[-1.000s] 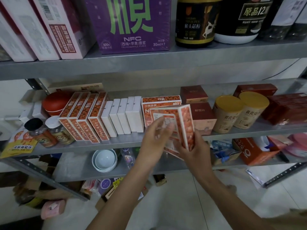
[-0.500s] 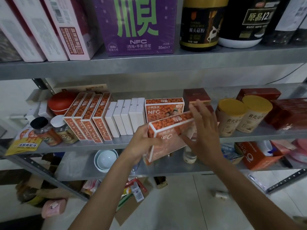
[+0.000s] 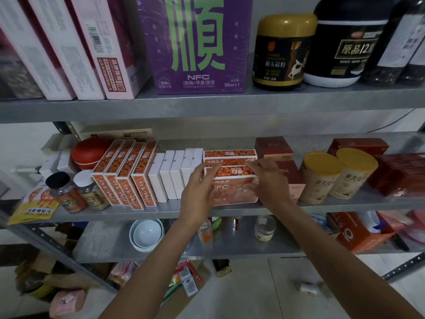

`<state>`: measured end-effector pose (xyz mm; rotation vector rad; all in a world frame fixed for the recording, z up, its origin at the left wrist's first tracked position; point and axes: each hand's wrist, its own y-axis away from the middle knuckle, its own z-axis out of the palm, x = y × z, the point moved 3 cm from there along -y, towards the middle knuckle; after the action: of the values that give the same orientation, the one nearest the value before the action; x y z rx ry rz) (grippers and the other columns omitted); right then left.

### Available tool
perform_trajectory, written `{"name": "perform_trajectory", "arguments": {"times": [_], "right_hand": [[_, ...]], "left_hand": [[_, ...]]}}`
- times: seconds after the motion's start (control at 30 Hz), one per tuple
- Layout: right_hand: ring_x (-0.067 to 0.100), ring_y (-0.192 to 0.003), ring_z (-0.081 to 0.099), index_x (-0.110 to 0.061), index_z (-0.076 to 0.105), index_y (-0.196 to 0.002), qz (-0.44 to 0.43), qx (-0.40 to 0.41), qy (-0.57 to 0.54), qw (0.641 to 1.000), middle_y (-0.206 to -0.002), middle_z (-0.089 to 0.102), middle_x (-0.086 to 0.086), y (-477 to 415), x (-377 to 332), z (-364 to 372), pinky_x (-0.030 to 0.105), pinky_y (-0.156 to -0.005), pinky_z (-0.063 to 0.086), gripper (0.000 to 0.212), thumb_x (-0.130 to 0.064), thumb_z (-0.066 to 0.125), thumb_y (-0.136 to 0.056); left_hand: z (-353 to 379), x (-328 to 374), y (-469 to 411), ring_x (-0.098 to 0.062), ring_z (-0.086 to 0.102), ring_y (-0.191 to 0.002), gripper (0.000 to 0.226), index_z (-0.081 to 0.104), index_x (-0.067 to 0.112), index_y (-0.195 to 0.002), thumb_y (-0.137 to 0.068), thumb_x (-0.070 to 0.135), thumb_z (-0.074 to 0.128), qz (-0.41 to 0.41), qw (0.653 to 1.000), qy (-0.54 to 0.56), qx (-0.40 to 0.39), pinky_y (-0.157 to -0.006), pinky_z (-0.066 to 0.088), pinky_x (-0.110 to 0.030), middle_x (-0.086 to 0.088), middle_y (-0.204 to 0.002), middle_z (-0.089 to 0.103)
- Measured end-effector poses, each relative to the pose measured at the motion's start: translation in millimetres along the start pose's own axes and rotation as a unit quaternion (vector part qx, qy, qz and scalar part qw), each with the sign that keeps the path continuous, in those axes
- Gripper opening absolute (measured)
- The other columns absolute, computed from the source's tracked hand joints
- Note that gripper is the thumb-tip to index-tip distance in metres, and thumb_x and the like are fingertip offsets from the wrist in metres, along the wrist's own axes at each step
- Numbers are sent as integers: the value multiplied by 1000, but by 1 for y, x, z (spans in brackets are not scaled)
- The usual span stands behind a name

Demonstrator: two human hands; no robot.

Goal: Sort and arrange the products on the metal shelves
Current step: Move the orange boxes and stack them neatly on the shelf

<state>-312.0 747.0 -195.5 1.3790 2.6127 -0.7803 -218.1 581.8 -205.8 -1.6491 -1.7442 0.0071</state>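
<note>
As the shelf (image 3: 138,212) stood crowded, the box (image 3: 232,189) sat near its front edge, just before a twin (image 3: 230,155), beside white boxes (image 3: 174,178). The left hand (image 3: 197,192) and right hand (image 3: 269,183) clasped its ends. A skewed push might topple those white boxes, or an early release might let it tip off the edge.

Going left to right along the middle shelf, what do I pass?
A yellow pouch, black-capped bottle, white-capped bottle, four leaning orange boxes, white boxes, left hand, held orange box, right hand, two yellow-lidded tubs, dark red boxes.
</note>
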Motion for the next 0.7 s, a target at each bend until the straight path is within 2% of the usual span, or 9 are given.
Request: {"name": "perform_trajectory", "arguments": {"times": [0.03, 0.1, 0.27, 0.43, 0.5, 0.53, 0.6, 0.67, 0.7], "right_hand": [[23, -125, 45, -17, 58, -130, 0, -4, 0, 1000, -130, 58, 4, -2, 1, 4, 38, -85, 49, 58, -27, 80, -77], [22, -125, 45, -18, 58, -131, -2, -16, -1, 1000, -130, 58, 4, -4, 3, 11, 38, -86, 49, 60, -26, 80, -77], [23, -126, 46, -17, 56, -133, -11, -24, -25, 999, -132, 57, 5, -6, 13, 21, 38, -95, 47, 60, -27, 79, -79], [24, -128, 45, -15, 55, -135, -20, -35, -11, 999, -136, 55, 6, -12, 16, 23, 40, -103, 39, 59, -32, 76, -82], [26, -122, 50, -13, 60, -129, -35, -18, -39, 998, -130, 59, 8, -17, 18, 16, 37, -98, 39, 47, -36, 68, -89], [28, -117, 54, -10, 62, -125, -43, 8, -61, 997, -124, 61, 11, -21, 19, 11, 35, -93, 40, 41, -36, 61, -93], [31, -117, 53, -7, 61, -125, -17, 46, -100, 994, -123, 60, 15, -36, 26, 0, 34, -90, 38, 39, -33, 52, -97], [31, -126, 47, -9, 56, -133, 12, 32, -104, 994, -133, 56, 14, -56, 34, -7, 37, -97, 38, 39, -24, 57, -97], [31, -129, 45, -11, 53, -137, 8, 8, -90, 996, -137, 53, 13, -67, 37, -8, 38, -101, 38, 43, -21, 61, -95]], "left_hand": [[1, -1, -1, -23, 41, -133, 65, 43, 19, -146, -87, 7, 68, 4, 1000, -25, 5, -91, 50, -35, -13, -150, 38], [4, -4, -5, -19, 34, -136, 61, 40, 16, -147, -91, 14, 63, -8, 998, -61, -6, -97, 46, -37, -11, -152, 37], [19, -5, -8, -27, 41, -134, 72, 37, 8, -148, -86, 18, 71, 14, 979, -191, -71, -111, 37, -38, -15, -146, 43], [21, -4, -16, -29, 61, -115, 79, 59, 4, -130, -61, 27, 92, 27, 971, -231, -53, -97, 50, -38, -15, -125, 63], [21, -7, -19, -29, 64, -112, 79, 63, 5, -125, -56, 26, 95, 31, 970, -238, -39, -95, 51, -38, -15, -122, 66], [22, -8, -20, -29, 61, -117, 81, 61, 6, -129, -58, 27, 94, 30, 970, -239, -39, -98, 48, -37, -15, -127, 64], [29, -12, -20, -27, 40, -140, 87, 37, 11, -148, -78, 33, 81, 18, 967, -245, -71, -111, 31, -35, -14, -151, 42], [36, -17, -20, -25, 14, -150, 88, 10, 16, -156, -91, 35, 67, 4, 964, -243, -104, -117, 18, -34, -11, -162, 15], [38, -18, -18, -25, 8, -151, 89, 5, 16, -156, -92, 35, 64, -1, 964, -243, -111, -118, 17, -34, -11, -163, 10]]}}
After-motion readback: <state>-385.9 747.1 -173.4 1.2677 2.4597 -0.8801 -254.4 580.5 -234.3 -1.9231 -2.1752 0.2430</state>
